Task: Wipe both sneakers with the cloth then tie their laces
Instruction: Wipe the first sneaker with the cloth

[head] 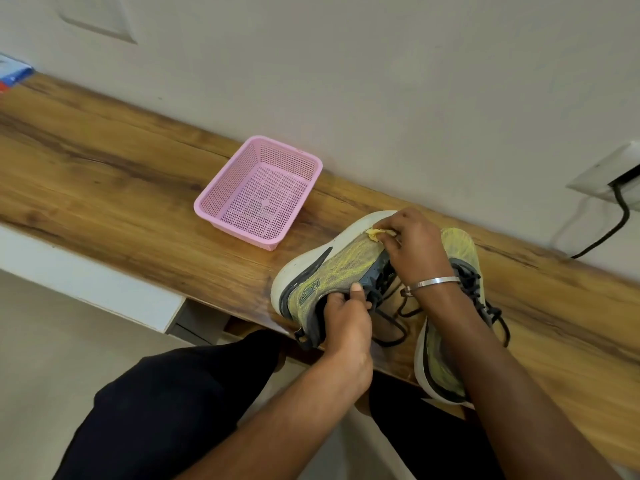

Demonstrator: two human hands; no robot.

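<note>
Two yellow-green knit sneakers with white soles and dark laces are on the wooden counter [104,174]. The left sneaker [332,271] is tipped onto its side, sole facing left. My left hand [346,313] grips its collar at the heel opening. My right hand [412,244] pinches a small bunched yellow cloth [377,233] against the toe of that sneaker, near the white sole edge. The right sneaker [464,251] stands upright behind my right forearm, partly hidden, its laces loose.
An empty pink mesh basket [258,190] sits on the counter to the left of the sneakers, close to the wall. A wall socket with a black cable [620,206] is at the right. My dark-trousered knees are below the counter's front edge.
</note>
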